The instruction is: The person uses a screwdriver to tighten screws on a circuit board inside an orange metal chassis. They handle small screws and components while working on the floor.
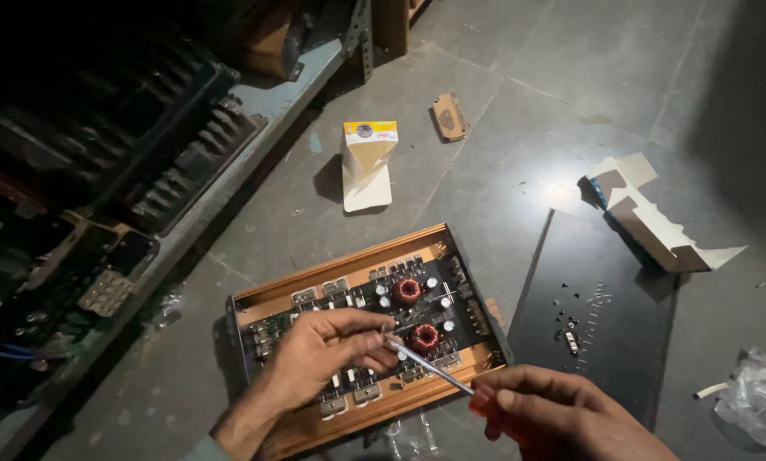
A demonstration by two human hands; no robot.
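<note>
left hand (327,348): hovers over the open amplifier (362,329), fingertips pinched around the metal shaft of the screwdriver (438,372) near its tip, above the near half of the circuit board.
right hand (562,414): clenched around the screwdriver's red handle, low at the near edge of the view, just off the amplifier's near right corner.
screwdriver: thin silver shaft runs from the red handle up and left to the board; the tip itself is hidden behind the left fingers, so whether it sits in a screw cannot be told.
amplifier: orange-gold metal case lying flat on the grey tiled floor (520,128), lid off, board exposed with two copper coils (409,290) and rows of small components.
lid: a black metal cover plate (605,333) lies on the floor just beside the amplifier's right side, with several small screws (568,329) scattered on it.
white carton: a torn-open white box (656,222) rests at the far right corner of the plate, touching or overlapping its edge.
yellow box: a small white-and-yellow carton (368,162) stands on the floor beyond the amplifier, well apart from it.
cardboard scrap: a brown piece (449,116) lies farther off on the tiles.
plastic bag: crumpled clear wrap (759,397) at the right edge of the floor.
shelf: a dark rack (101,188) along the left holds finned black equipment, poorly lit.
</note>
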